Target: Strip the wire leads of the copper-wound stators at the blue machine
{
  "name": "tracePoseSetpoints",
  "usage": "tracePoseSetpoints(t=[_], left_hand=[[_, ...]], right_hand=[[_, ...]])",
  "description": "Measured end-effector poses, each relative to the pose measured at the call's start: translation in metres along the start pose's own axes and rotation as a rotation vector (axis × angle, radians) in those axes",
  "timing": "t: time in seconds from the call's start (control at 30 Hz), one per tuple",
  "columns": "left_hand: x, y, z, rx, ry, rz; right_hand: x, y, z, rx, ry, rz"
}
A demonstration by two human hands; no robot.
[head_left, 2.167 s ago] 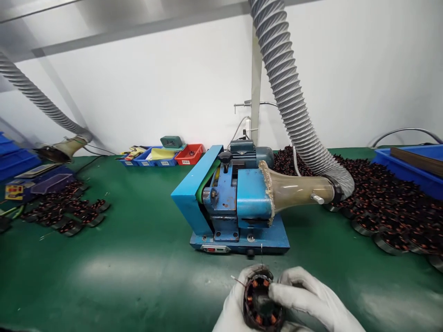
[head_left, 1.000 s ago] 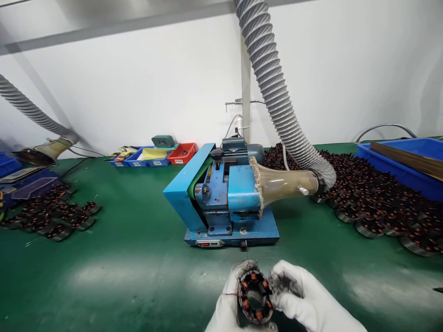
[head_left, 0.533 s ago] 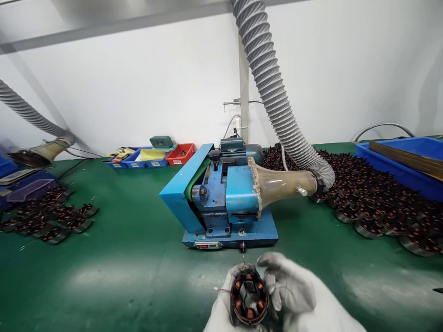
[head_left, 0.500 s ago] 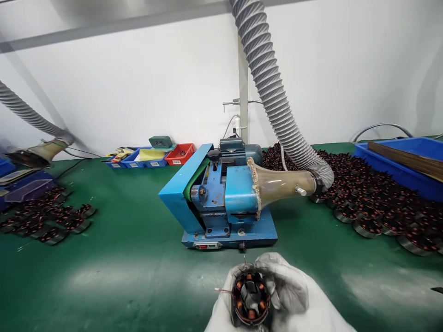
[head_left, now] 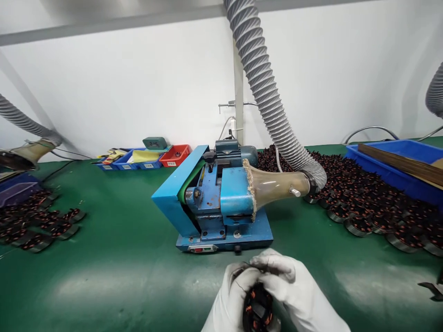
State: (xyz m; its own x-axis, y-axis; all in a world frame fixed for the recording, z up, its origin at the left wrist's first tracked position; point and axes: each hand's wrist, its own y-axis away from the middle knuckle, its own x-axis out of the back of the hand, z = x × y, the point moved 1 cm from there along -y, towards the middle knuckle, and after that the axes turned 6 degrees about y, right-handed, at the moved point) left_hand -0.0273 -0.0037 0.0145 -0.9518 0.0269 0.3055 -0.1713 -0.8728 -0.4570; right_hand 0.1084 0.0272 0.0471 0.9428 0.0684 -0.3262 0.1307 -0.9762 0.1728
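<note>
A round black stator with copper windings [head_left: 258, 308] is held low in front of me, below the blue belt machine [head_left: 211, 198]. My left hand [head_left: 233, 295], in a white glove, is wrapped round its left side. On the upper right, my gloved right hand [head_left: 290, 286] has its fingers bent against the part, and its fingertips meet those of my left hand around thin wires at the top. The stator is tilted, and its lower edge is partly hidden.
Many stators [head_left: 367, 198] cover the right side of the green table [head_left: 138, 272]; several more [head_left: 38, 221] lie at left. Behind stand blue bins [head_left: 128, 160], a red bin [head_left: 175, 157] and a big blue tray [head_left: 391, 180]. A grey hose [head_left: 266, 87] joins the machine's nozzle [head_left: 280, 184].
The stator has turned and tilted, so its face is seen at a slant. My left fingers have come up over its top, beside my right fingers. The whole view has shifted slightly.
</note>
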Motion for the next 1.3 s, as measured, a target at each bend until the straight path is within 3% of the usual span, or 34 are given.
tracePoseSetpoints(t=[0.07, 0.17, 0.27, 0.33, 0.5, 0.67, 0.87, 1.3], left_hand=[[-0.002, -0.005, 0.001, -0.021, -0.038, -0.021], [-0.006, -0.005, 0.002, 0.012, 0.007, 0.026], [-0.008, -0.005, 0.004, 0.107, 0.09, 0.177], [-0.008, -0.009, 0.002, 0.242, 0.15, 0.285], [-0.018, -0.022, -0.019, 0.555, 0.55, 0.4], [-0.028, -0.042, -0.047, 0.584, 0.825, 0.491], [-0.025, -0.063, -0.052, 0.551, 0.772, 0.459], [-0.023, -0.061, -0.043, 0.564, 0.613, 0.398]], right_hand=[[-0.005, -0.004, 0.002, 0.05, 0.095, 0.039], [0.003, -0.011, -0.002, 0.059, -0.072, 0.16], [0.019, -0.015, -0.007, 0.145, -0.31, 0.377], [0.023, -0.015, -0.003, 0.195, -0.285, 0.471], [-0.007, -0.019, 0.032, 0.139, 0.154, 0.271], [-0.027, -0.04, 0.046, 0.127, 0.375, 0.296], [-0.024, -0.054, 0.034, 0.185, 0.541, 0.301], [-0.023, -0.05, 0.036, 0.183, 0.519, 0.344]])
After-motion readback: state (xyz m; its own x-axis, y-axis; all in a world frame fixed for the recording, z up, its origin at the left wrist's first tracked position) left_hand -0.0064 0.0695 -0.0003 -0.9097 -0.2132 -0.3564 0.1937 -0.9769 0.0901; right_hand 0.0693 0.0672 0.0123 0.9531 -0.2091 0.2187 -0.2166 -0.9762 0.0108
